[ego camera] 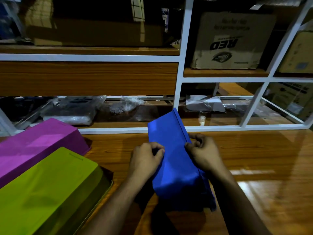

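Left hand, right hand both grip blue tub, one each side, frame middle. Tub's long way runs up frame.

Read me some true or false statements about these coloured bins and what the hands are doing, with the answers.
1. The left hand and the right hand both grip the blue bin. True.
2. The pink bin lies to the right of the blue bin. False: the pink bin is on its left.
3. The green bin lies bottom up on the table. True.
4. The cardboard box shows its print upright. False: the word RED reads upside down.
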`<state>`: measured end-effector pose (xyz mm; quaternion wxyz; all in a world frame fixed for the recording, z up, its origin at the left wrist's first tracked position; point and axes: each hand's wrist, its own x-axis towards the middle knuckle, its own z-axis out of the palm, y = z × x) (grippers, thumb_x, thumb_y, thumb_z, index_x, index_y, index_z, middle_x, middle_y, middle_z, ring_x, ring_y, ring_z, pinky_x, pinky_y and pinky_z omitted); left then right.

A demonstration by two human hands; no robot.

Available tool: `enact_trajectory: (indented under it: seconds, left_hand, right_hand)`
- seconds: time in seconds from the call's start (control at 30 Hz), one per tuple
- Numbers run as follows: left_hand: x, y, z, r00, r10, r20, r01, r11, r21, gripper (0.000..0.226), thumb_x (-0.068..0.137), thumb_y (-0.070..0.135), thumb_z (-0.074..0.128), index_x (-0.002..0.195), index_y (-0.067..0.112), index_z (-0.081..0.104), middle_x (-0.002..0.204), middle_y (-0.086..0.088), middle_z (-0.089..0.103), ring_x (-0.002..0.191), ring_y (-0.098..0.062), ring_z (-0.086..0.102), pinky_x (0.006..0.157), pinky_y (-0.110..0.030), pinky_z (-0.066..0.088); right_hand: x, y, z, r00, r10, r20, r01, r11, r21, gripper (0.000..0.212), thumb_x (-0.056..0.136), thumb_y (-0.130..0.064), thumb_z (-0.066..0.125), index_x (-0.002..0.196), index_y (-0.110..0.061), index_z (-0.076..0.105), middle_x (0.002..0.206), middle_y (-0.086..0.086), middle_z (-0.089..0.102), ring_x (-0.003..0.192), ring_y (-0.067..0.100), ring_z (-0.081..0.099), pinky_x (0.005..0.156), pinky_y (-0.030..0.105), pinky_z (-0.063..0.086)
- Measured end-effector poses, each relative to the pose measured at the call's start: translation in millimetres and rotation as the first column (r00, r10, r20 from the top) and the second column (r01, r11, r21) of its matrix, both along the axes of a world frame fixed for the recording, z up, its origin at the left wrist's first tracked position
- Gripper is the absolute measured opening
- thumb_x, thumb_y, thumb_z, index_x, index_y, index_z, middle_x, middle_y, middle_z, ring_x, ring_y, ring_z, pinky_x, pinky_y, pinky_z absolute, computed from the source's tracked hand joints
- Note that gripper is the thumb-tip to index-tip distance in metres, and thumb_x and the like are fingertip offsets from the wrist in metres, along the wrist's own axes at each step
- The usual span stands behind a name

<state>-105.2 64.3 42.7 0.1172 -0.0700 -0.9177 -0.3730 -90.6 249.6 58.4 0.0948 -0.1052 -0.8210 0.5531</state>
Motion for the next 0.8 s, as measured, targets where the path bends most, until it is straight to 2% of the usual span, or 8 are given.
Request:
enact_trajectory:
  seconds: [0.1,0.2,0.3,0.43,0.53,0.6,0.7,0.8]
  left_hand:
    - [-5,2,6,0.987,-0.079,0.14,0.076,0.997,0.028,0.035,0.091,0.058,0.052,0.097,0.03,0.074,0.086,0.014,0.073,0.079,-0.004,0.065,0.063,-0.023,0.044]
    - [-5,3,4,0.969,-0.104,0.223,0.063,0.981,0.181,0.046,0.086,0.068,0.051,0.093,0.028,0.073,0.083,0.012,0.073,0.078,-0.005,0.065,0.067,-0.027,0.047]
    - [-5,0,-6,0.957,-0.017,0.288,-0.071,0.954,0.29,0.036,0.084,0.054,0.065,0.087,0.019,0.071,0.075,0.006,0.071,0.065,-0.01,0.064,0.061,-0.028,0.047]
    - [-6,-8,-21,0.901,-0.007,0.433,-0.16,0.924,0.348,0.014,0.081,0.011,0.075,0.082,0.009,0.061,0.071,-0.004,0.066,0.05,-0.01,0.058,0.041,-0.017,0.043]
    - [-9,-16,-35,0.872,-0.016,0.49,-0.198,0.902,0.383,0.014,0.081,0.0,0.07,0.079,0.007,0.058,0.066,-0.009,0.062,0.044,-0.009,0.057,0.037,-0.018,0.04]
    - [-12,-21,-44,0.871,-0.009,0.491,-0.211,0.896,0.391,0.011,0.081,0.002,0.07,0.078,0.007,0.06,0.075,-0.015,0.068,0.056,-0.017,0.064,0.048,-0.024,0.046]
    - [-15,-25,-50,0.872,-0.018,0.489,-0.222,0.876,0.428,0.007,0.084,0.008,0.07,0.088,0.007,0.064,0.088,-0.015,0.073,0.079,-0.031,0.07,0.067,-0.038,0.055]
    - [-17,-28,-53,0.871,-0.02,0.492,-0.228,0.869,0.439,0.007,0.085,0.014,0.07,0.089,0.012,0.066,0.09,-0.012,0.074,0.087,-0.032,0.071,0.073,-0.04,0.055]
  right_hand:
    - [3,-15,6,0.994,0.085,-0.063,-0.092,0.989,-0.114,0.026,0.091,-0.017,0.06,0.117,-0.017,0.064,0.081,0.002,0.071,0.072,0.011,0.065,0.067,0.026,0.051]
    - [2,-20,7,0.978,0.19,-0.091,-0.206,0.953,-0.224,0.024,0.098,-0.017,0.052,0.119,-0.02,0.064,0.109,-0.007,0.072,0.1,0.007,0.068,0.087,0.026,0.054]
    - [-5,0,-10,0.99,0.083,-0.116,-0.071,0.993,0.097,0.032,0.095,-0.017,0.055,0.126,-0.02,0.059,0.123,-0.002,0.067,0.115,0.01,0.062,0.1,0.033,0.048]
    - [-9,38,-36,0.974,-0.208,0.091,0.099,0.751,0.653,0.04,0.086,-0.036,0.06,0.124,-0.021,0.061,0.121,0.012,0.067,0.11,0.034,0.061,0.093,0.044,0.049]
    - [-5,51,-51,0.969,-0.182,0.165,0.043,0.787,0.615,0.037,0.087,-0.028,0.06,0.122,-0.017,0.06,0.116,0.015,0.068,0.103,0.034,0.064,0.079,0.036,0.049]
    - [-1,53,-56,0.974,-0.127,0.186,0.007,0.842,0.54,0.042,0.089,-0.018,0.059,0.131,-0.019,0.055,0.112,0.013,0.07,0.098,0.029,0.067,0.07,0.03,0.044]
    - [1,56,-61,0.979,-0.119,0.165,0.022,0.869,0.495,0.051,0.088,-0.012,0.059,0.137,-0.023,0.051,0.112,0.009,0.072,0.099,0.027,0.067,0.076,0.031,0.049]
    - [-1,60,-65,0.981,-0.114,0.159,0.033,0.897,0.442,0.047,0.087,-0.015,0.062,0.133,-0.021,0.055,0.102,0.009,0.074,0.091,0.027,0.068,0.071,0.028,0.046]
